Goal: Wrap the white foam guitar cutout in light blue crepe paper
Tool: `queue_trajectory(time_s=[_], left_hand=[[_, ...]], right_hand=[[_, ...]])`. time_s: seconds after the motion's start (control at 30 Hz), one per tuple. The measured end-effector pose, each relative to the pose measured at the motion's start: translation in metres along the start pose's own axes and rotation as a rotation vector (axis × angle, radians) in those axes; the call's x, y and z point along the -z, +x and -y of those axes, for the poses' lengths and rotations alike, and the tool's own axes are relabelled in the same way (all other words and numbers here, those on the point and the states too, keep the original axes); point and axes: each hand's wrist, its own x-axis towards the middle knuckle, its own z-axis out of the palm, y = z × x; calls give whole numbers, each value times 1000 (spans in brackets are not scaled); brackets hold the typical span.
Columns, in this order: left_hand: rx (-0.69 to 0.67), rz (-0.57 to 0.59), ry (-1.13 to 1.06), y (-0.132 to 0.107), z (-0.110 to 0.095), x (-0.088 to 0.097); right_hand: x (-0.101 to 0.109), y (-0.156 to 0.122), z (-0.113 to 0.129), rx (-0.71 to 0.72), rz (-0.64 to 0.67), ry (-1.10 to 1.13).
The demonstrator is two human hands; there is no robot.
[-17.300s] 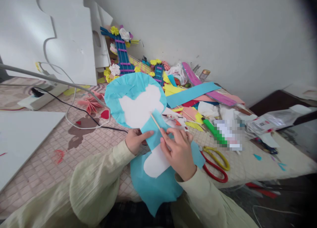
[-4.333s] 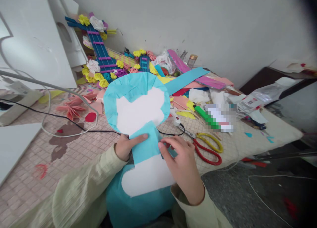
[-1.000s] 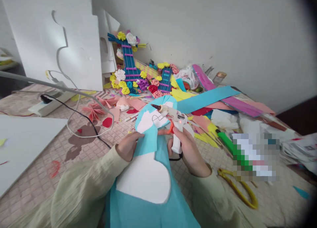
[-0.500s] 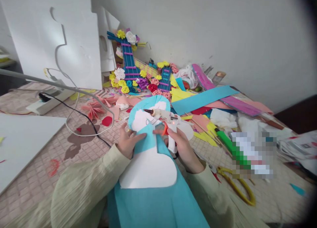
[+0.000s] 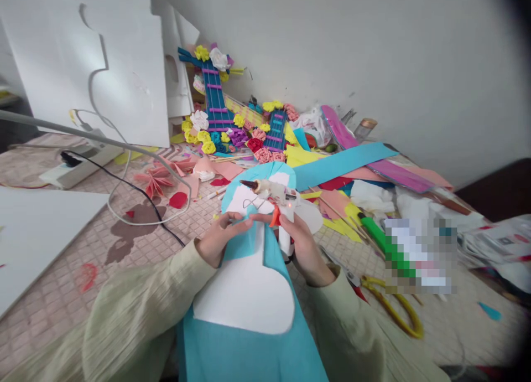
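A white guitar-shaped board (image 5: 244, 299) lies in front of me, its narrow neck partly covered by blue crepe paper (image 5: 244, 243). More of that paper spreads under the board toward me and around its far end. My left hand (image 5: 219, 238) grips the paper at the left edge of the neck, thumb and fingers close together. My right hand (image 5: 307, 249) is closed around the handle of a white hot glue gun (image 5: 276, 194) with an orange trigger; its dark nozzle points left above the far end. The right index fingertip reaches the paper beside my left fingers.
Yellow-handled scissors (image 5: 394, 304) and a green tube-like item (image 5: 375, 235) lie at right. Behind stand flower-decorated blue paper guitar shapes (image 5: 215, 97). A power strip (image 5: 78, 163), cables and a white board (image 5: 45, 232) occupy the left. Blue and pink paper strips (image 5: 344, 163) lie at the back.
My left thumb and fingers have come together at the neck, nearer the right index finger. The board has shifted slightly and tilted. The glue gun stays in my right hand, nearly in place.
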Motion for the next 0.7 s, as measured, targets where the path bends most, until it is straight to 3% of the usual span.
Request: queue_trajectory(time_s=[0.13, 0.33, 0.5, 0.7], left_hand=[[65, -6, -31, -2, -3, -1], [60, -34, -30, 2, -3, 2], [24, -53, -44, 5, -5, 9], [-67, -59, -52, 1, -17, 15]], right_hand=[[4, 0, 0, 0, -42, -18], [27, -1, 14, 260, -310, -15], [47, -2, 26, 198, -191, 137], [58, -10, 34, 211, -117, 35]])
